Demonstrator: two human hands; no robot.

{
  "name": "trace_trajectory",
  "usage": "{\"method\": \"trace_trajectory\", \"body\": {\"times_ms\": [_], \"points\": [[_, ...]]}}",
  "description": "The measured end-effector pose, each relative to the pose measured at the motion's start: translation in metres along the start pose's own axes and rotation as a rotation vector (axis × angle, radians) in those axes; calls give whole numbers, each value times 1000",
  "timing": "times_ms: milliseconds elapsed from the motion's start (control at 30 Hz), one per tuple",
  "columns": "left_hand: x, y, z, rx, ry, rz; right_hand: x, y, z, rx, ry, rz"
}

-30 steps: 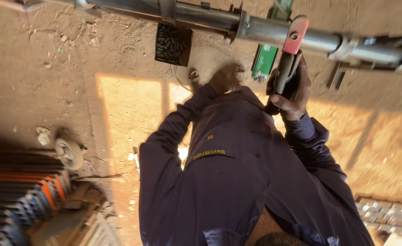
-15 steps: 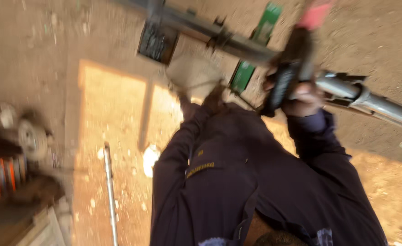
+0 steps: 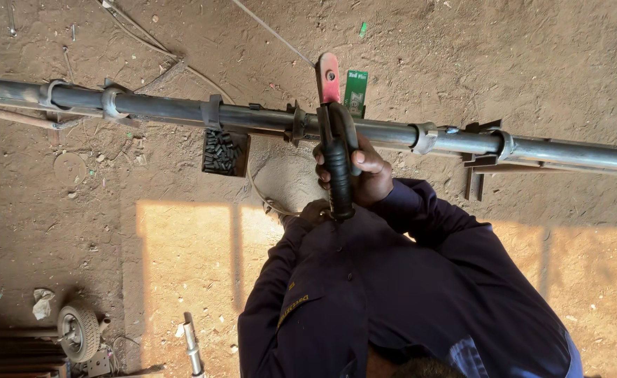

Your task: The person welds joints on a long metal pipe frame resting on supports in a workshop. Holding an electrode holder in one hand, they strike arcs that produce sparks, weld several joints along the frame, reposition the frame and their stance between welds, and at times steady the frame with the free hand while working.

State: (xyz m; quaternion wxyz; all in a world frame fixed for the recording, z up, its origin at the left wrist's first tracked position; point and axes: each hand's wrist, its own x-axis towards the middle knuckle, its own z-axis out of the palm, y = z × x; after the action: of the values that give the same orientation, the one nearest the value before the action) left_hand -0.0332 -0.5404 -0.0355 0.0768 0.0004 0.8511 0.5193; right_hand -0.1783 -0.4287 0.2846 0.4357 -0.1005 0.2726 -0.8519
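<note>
Your right hand [image 3: 364,171] is clenched round the black electrode holder [image 3: 338,164]; left hand [image 3: 313,212] hidden, grip untellable. Steady it squarely over the long grey steel pipe [image 3: 266,119].

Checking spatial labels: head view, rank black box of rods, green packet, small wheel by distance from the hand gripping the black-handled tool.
From the right hand on the black-handled tool:
1. Green packet, just above the hand, behind the long pipe.
2. Black box of rods, to the left, below the pipe.
3. Small wheel, far lower left corner.
</note>
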Motion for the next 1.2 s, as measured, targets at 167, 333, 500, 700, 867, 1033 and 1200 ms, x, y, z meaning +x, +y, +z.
{"method": "trace_trajectory", "body": {"times_ms": [167, 333, 500, 700, 867, 1033, 1200], "points": [[-53, -35, -31, 113, 82, -273, -7, -18, -29, -476, 79, -60], [-105, -69, -38, -63, 315, -622, -11, -27, -64, -1540, -163, -425], [-124, -76, -36, 30, 469, -398, -16, -19, -56, -1871, -266, -443], [-125, -67, -41, 64, 487, -381, -23, -10, -44, -2006, -222, -327], [-125, -77, -31, 30, 451, -430, -25, -6, -48, -1981, -234, -293], [-125, -88, -18, -86, 421, -448, -27, -5, -45, -2020, -214, -277], [-128, -89, -15, -33, 387, -522, -25, -6, -39, -2037, -204, -252]]}}
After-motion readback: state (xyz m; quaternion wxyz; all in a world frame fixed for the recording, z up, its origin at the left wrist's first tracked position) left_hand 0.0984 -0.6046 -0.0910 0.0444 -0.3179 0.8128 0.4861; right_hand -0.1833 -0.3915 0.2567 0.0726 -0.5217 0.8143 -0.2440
